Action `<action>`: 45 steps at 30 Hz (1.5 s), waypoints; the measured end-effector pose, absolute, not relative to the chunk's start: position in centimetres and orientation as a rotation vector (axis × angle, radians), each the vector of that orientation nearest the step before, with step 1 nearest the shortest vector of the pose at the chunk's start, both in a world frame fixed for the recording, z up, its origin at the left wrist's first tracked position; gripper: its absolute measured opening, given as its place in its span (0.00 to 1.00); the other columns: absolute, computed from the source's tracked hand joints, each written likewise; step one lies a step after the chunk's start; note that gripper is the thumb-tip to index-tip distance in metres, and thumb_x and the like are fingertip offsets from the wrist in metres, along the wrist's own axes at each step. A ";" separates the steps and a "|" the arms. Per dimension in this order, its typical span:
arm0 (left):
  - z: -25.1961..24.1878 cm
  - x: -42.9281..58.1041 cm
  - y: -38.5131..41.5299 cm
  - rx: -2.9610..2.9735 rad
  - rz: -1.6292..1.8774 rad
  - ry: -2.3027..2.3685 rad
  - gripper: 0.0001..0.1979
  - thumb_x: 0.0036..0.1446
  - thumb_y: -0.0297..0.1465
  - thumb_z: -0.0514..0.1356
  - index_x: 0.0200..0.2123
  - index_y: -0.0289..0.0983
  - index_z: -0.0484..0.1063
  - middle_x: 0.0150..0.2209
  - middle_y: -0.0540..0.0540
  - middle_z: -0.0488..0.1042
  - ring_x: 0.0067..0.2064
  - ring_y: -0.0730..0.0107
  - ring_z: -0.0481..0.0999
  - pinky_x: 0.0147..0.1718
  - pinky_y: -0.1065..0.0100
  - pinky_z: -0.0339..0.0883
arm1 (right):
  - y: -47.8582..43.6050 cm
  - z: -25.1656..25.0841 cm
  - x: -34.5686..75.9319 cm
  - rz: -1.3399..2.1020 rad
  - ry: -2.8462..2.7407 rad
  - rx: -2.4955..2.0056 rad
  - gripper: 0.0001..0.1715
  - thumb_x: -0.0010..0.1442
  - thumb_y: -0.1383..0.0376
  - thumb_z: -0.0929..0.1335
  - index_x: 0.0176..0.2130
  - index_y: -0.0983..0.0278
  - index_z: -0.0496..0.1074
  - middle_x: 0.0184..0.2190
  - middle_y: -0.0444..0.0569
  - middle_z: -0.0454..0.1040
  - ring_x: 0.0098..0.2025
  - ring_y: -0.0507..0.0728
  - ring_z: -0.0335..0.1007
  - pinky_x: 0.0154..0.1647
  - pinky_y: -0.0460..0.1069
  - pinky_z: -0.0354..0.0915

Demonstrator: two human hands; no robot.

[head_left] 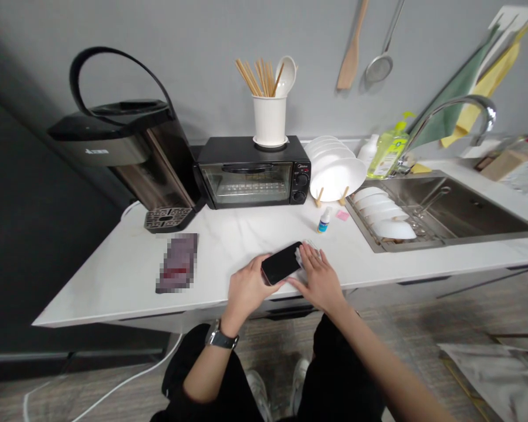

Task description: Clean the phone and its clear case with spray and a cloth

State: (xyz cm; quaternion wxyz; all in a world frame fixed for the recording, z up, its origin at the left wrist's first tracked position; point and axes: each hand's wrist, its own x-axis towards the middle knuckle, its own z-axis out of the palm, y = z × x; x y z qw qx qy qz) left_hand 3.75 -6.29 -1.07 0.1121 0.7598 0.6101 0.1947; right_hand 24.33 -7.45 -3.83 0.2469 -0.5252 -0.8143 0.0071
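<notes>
- The left hand (pixel 246 287), which wears a wristwatch (pixel 220 337), is closed around one end of a black smartphone (pixel 280 262).
- It holds the smartphone over the white table (pixel 229 234), near the middle of the front edge.
- The right hand (pixel 319 278) lies flat with its fingers stretched out and presses a white wipe (pixel 300 255) on the other end of the smartphone.
- A small bottle (pixel 324 220) with a blue cap stands just behind them.
- A black toaster oven (pixel 253 173) stands at the back edge.
</notes>
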 end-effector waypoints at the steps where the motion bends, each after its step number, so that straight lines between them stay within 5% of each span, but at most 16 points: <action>1: -1.1 3.7 -6.3 2.227 0.545 1.802 0.30 0.57 0.45 0.69 0.60 0.45 0.69 0.55 0.45 0.81 0.49 0.54 0.83 0.45 0.63 0.75 | -7.5 -3.8 23.4 0.041 -2.242 -1.387 0.52 0.70 0.44 0.65 0.75 0.75 0.48 0.72 0.69 0.54 0.75 0.70 0.50 0.73 0.69 0.52; 5: -1.3 3.7 -6.3 2.223 0.492 1.829 0.22 0.65 0.38 0.62 0.60 0.43 0.69 0.53 0.45 0.81 0.49 0.57 0.83 0.46 0.64 0.74 | -8.6 -3.6 20.9 0.142 -2.416 -1.110 0.51 0.70 0.43 0.64 0.74 0.74 0.51 0.73 0.65 0.55 0.75 0.67 0.49 0.75 0.66 0.50; 11: -1.1 3.8 -6.5 2.231 0.553 1.787 0.34 0.55 0.49 0.70 0.60 0.44 0.68 0.53 0.46 0.81 0.50 0.56 0.83 0.46 0.65 0.73 | -6.8 -3.6 24.0 0.030 -2.247 -1.424 0.42 0.74 0.50 0.62 0.74 0.71 0.50 0.73 0.65 0.55 0.75 0.69 0.51 0.73 0.70 0.48; 16: -1.1 3.7 -6.5 2.215 0.500 1.822 0.22 0.63 0.39 0.64 0.59 0.43 0.70 0.52 0.45 0.82 0.49 0.57 0.83 0.45 0.65 0.74 | -8.5 -3.2 21.9 0.168 -2.456 -1.089 0.47 0.71 0.45 0.64 0.74 0.70 0.51 0.73 0.62 0.56 0.75 0.66 0.50 0.74 0.68 0.49; 21: -1.1 3.8 -6.6 2.227 0.574 1.776 0.33 0.55 0.48 0.70 0.60 0.45 0.69 0.53 0.46 0.81 0.50 0.56 0.83 0.47 0.64 0.74 | -8.1 -3.4 24.2 0.065 -2.311 -1.349 0.39 0.75 0.53 0.61 0.75 0.66 0.49 0.73 0.61 0.57 0.74 0.67 0.53 0.73 0.70 0.50; 27: -1.0 3.5 -6.6 2.235 0.517 1.779 0.24 0.61 0.38 0.66 0.60 0.44 0.69 0.52 0.46 0.82 0.49 0.58 0.83 0.46 0.65 0.74 | -8.5 -3.3 22.5 0.156 -2.477 -1.061 0.42 0.74 0.51 0.63 0.75 0.68 0.49 0.73 0.60 0.57 0.75 0.64 0.51 0.74 0.66 0.51; 32: -1.1 3.6 -6.6 2.253 0.583 1.754 0.32 0.55 0.47 0.70 0.60 0.44 0.69 0.54 0.46 0.81 0.50 0.56 0.83 0.47 0.64 0.74 | -7.5 -3.4 24.1 0.054 -2.292 -1.366 0.38 0.75 0.54 0.61 0.75 0.68 0.50 0.72 0.62 0.58 0.74 0.67 0.53 0.73 0.70 0.49; 38: -1.0 3.6 -6.6 2.214 0.539 1.788 0.27 0.60 0.39 0.67 0.61 0.44 0.69 0.54 0.46 0.81 0.50 0.57 0.83 0.47 0.64 0.74 | -8.2 -3.3 22.8 0.160 -2.456 -1.097 0.43 0.73 0.48 0.62 0.75 0.68 0.50 0.73 0.59 0.56 0.75 0.64 0.50 0.75 0.66 0.49; 42: -0.8 3.7 -6.6 2.205 0.559 1.776 0.32 0.54 0.45 0.71 0.60 0.44 0.69 0.55 0.46 0.80 0.52 0.55 0.82 0.50 0.64 0.73 | -7.9 -3.4 24.1 0.068 -2.270 -1.376 0.39 0.75 0.53 0.61 0.75 0.67 0.50 0.72 0.62 0.58 0.74 0.67 0.53 0.73 0.71 0.51; 45: -0.8 3.6 -6.6 2.219 0.512 1.792 0.27 0.58 0.44 0.68 0.58 0.43 0.70 0.51 0.45 0.82 0.49 0.55 0.83 0.46 0.64 0.74 | -7.5 -3.1 22.9 0.111 -2.307 -1.275 0.44 0.72 0.47 0.63 0.74 0.72 0.53 0.71 0.64 0.59 0.74 0.68 0.52 0.73 0.68 0.51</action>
